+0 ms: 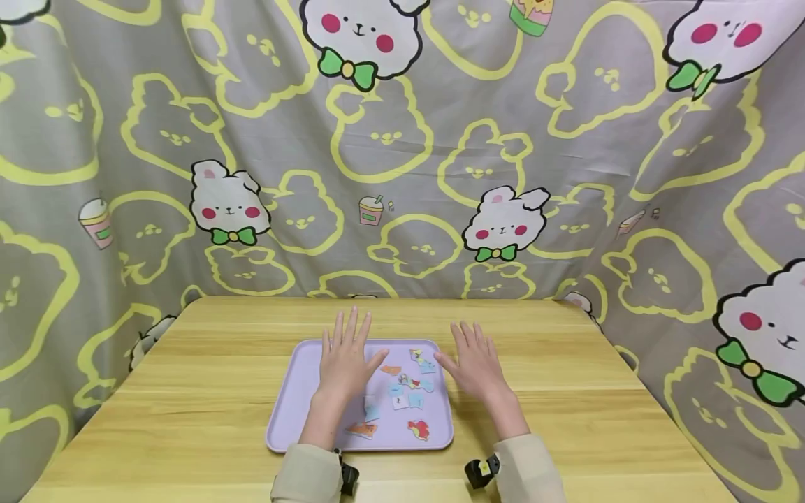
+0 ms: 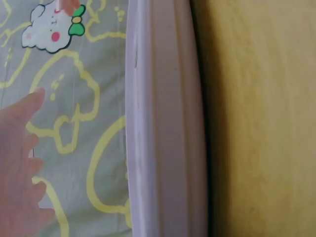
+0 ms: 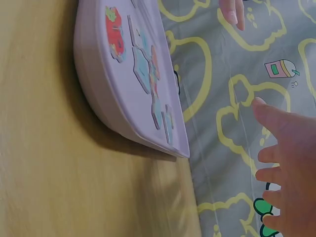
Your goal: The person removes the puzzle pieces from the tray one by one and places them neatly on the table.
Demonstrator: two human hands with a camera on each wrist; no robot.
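Note:
A lavender tray (image 1: 295,405) lies on the table with several flat, colourful puzzle-like pieces, mostly in its right half. Among them are a red piece (image 1: 418,429) near the front right, an orange piece (image 1: 362,429) at the front and a light blue piece (image 1: 416,399). My left hand (image 1: 344,363) hovers over the tray's middle, palm down and fingers spread, holding nothing. Just past the tray's right edge, my right hand (image 1: 479,367) is likewise spread and holds nothing. The right wrist view shows that hand (image 3: 296,168) raised above the table, apart from the tray.
The wooden table (image 1: 578,391) extends on both sides of the tray. A grey curtain (image 1: 415,154) with cartoon animals hangs behind the table and along its sides. Dark wrist cameras (image 1: 481,471) are strapped at both sleeves.

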